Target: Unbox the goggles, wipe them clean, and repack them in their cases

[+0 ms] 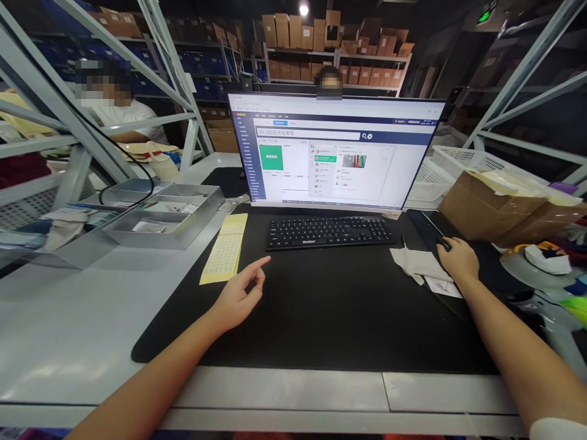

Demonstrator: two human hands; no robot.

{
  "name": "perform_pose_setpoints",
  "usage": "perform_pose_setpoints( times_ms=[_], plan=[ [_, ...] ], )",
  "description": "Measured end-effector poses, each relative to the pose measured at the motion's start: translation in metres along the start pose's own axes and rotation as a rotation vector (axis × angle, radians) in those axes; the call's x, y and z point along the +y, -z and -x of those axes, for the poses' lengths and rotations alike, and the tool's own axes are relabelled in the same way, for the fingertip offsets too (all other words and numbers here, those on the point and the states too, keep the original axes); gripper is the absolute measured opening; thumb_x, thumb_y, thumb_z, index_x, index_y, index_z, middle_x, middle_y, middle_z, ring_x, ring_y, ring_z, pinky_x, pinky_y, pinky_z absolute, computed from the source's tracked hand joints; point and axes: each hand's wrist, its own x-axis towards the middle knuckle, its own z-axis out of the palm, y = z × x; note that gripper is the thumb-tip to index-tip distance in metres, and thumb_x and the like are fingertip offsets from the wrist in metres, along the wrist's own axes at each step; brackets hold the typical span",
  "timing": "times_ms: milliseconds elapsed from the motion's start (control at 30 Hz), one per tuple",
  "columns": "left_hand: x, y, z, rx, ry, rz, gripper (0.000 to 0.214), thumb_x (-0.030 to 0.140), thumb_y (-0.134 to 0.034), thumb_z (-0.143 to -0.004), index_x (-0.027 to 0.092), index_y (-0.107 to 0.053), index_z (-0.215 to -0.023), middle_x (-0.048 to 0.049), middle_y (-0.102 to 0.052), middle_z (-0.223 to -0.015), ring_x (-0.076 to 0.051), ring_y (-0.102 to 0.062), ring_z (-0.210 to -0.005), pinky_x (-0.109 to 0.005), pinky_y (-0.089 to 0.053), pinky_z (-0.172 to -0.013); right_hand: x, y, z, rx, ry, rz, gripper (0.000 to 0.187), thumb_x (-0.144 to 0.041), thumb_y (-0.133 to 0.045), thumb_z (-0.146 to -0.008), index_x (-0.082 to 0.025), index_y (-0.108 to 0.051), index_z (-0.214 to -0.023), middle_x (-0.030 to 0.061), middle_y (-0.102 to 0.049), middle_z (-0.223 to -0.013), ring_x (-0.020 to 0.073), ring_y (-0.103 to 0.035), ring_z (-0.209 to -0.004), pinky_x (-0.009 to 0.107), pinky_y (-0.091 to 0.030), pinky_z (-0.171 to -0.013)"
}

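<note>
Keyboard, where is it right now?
The keyboard lies near the middle of the head view, on the black mat, just in front of the monitor, right of the yellow sheet.

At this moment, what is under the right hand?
Part of a black mouse shows under the right hand, on a dark pad. The hand covers the rest, and the pad directly beneath is hidden.

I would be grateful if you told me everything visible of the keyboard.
The keyboard is long, black and plastic-looking, with rows of dark keys bearing pale marks and white lettering along its front edge. It lies flat on the black desk mat, just in front of the monitor. The left hand points near its front left corner, apparently without touching it.
</note>
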Motion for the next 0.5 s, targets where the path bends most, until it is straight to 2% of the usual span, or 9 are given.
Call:
perform_pose_setpoints(
  times_ms=[167, 333, 500],
  plan=[
    [-0.003, -0.001, 0.000, -0.006, 0.014, 0.003, 0.055, 0.016, -0.048, -0.089, 0.017, -0.052, -0.143, 0.0026, -0.053, -0.078, -0.011, -0.054, -0.070, -0.027, -0.048, -0.074, -0.003, 0.004, 0.001, -0.020, 0.015, 0.001, 0.052, -0.043, -0.051, -0.094, -0.013, -0.070, -0.131, 0.0182, -0.057, -0.146, 0.0360, -0.059, -0.125, 0.046, -0.047, -0.108],
    [-0.007, -0.005, -0.001, 0.003, 0.040, 0.030, 0.057, 0.013, -0.047, -0.085, 0.017, -0.053, -0.142, 0.0014, -0.054, -0.081, -0.012, -0.055, -0.072, -0.028, -0.048, -0.074, -0.006, 0.014, 0.003, -0.089, 0.067, -0.019, 0.052, -0.037, -0.046, -0.096, -0.013, -0.067, -0.137, 0.0187, -0.057, -0.145, 0.0298, -0.057, -0.129, 0.037, -0.044, -0.105],
    [-0.008, -0.004, 0.000, -0.033, 0.019, 0.108, 0.059, 0.014, -0.045, -0.088, 0.018, -0.049, -0.146, 0.0008, -0.053, -0.083, -0.012, -0.053, -0.072, -0.029, -0.047, -0.073, -0.009, 0.016, 0.002, -0.104, 0.073, -0.034, 0.056, -0.047, -0.042, -0.099, -0.012, -0.070, -0.133, 0.0188, -0.060, -0.142, 0.0301, -0.059, -0.126, 0.037, -0.044, -0.100]
  ],
)
